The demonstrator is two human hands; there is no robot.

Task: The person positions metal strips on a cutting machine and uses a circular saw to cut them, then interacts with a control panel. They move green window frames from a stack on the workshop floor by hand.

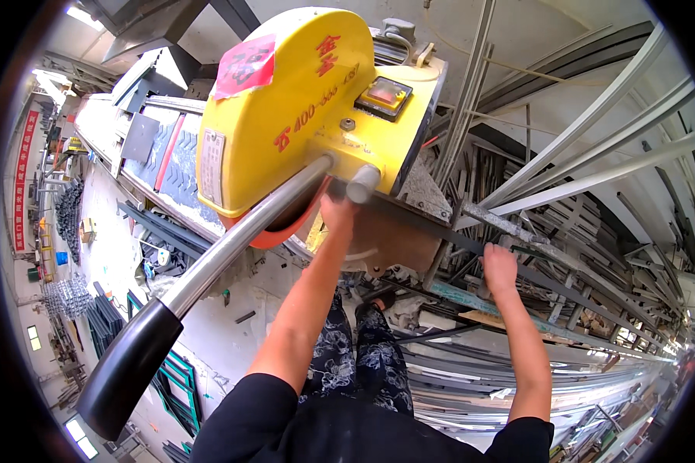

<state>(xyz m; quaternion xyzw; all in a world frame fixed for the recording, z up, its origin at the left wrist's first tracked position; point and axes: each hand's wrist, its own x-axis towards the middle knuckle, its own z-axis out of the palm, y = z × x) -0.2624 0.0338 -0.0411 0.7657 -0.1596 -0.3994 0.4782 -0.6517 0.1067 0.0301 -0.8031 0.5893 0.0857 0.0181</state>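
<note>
A long dark grey metal bar (440,230) runs from under the yellow cut-off saw (286,116) out to the right. Its left end is in my left hand (338,211), close below the saw's head and the round steel stub; that hand is slightly blurred and its fingertips are hidden. Further along, my right hand (500,266) has its fingers closed over the same bar. The saw's steel lever (239,239), with a black grip (130,369), slants down to the left, untouched. Part of an orange-red disc guard (282,234) shows below the yellow cover.
A switch box (383,98) sits on top of the saw. Long metal profiles (594,170) lean and lie stacked at the right. Green frames (181,386) and dark bars (104,320) lie on the floor at the left, with a pile of chain-like metal (67,299) beyond.
</note>
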